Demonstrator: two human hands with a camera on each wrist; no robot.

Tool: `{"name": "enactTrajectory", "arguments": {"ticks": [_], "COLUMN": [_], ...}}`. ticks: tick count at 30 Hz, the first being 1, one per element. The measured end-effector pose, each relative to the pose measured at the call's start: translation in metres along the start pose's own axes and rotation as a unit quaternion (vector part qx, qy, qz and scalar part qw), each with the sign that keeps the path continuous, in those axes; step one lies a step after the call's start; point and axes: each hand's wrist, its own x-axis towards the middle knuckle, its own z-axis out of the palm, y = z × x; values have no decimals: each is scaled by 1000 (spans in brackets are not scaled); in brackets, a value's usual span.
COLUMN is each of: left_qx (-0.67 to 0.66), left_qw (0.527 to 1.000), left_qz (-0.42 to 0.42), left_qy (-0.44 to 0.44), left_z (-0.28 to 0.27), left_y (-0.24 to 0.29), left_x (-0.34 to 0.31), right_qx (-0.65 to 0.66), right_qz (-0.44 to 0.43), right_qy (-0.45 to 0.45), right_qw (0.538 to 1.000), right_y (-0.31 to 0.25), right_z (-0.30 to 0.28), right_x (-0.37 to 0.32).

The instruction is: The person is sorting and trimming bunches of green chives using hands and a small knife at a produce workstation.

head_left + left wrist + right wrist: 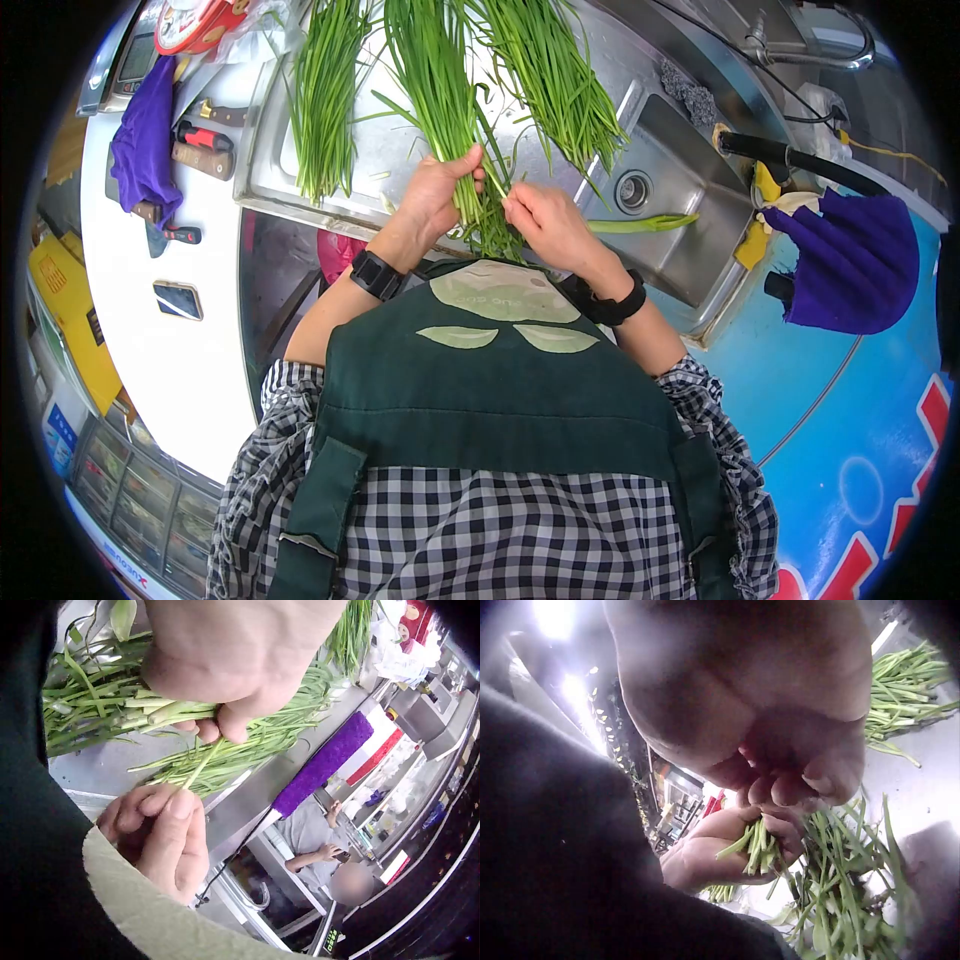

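Note:
My left hand (pixel 432 197) grips a bunch of long green garlic chives (pixel 428 75) near its cut ends, over the metal sink top. The pale stalk ends (pixel 759 851) poke out of that fist in the right wrist view. Close beside it, my right hand (pixel 550 225) pinches a single thin stalk (pixel 199 766) between thumb and fingers; it runs toward the bunch in the left wrist view. Below both hands lies a loose heap of green trimmings (pixel 492 228). Two more chive bunches flank the held one, one at left (pixel 328 100) and one at right (pixel 560 85).
At right is a steel sink basin (pixel 690 190) with a broad green leaf (pixel 645 224) across its edge. Several knives (pixel 205 155), a phone (pixel 178 300) and a purple cloth (pixel 148 150) lie on the white counter at left. Another purple cloth (pixel 850 265) hangs at right.

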Motion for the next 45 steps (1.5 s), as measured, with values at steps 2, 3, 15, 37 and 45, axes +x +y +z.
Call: {"name": "enactTrajectory", "arguments": {"ticks": [2,3,15,37,45], "left_qx": [-9,-20,33,73,104], "left_qw": [1000,1000,999,995,995], "left_qz": [7,14,-2,68,8], "left_qy": [7,14,-31,-4,6], "left_z": [-3,-3,6,15,14], "left_y": [2,5,15,18,7], "left_x": [3,3,-6,-7,-4], "right_qx": [-19,-39,-257,-163,-260], "right_qz": [-4,-7,116,-62,-136], "right_qy": [-7,-16,259,151,163], "right_qw": [1000,999,924,973,942], "right_y": [0,0,57,1,-6], "right_z": [-2,-4,-41,-5,-2], "right_x": [-5,-8,24,14,13]}}
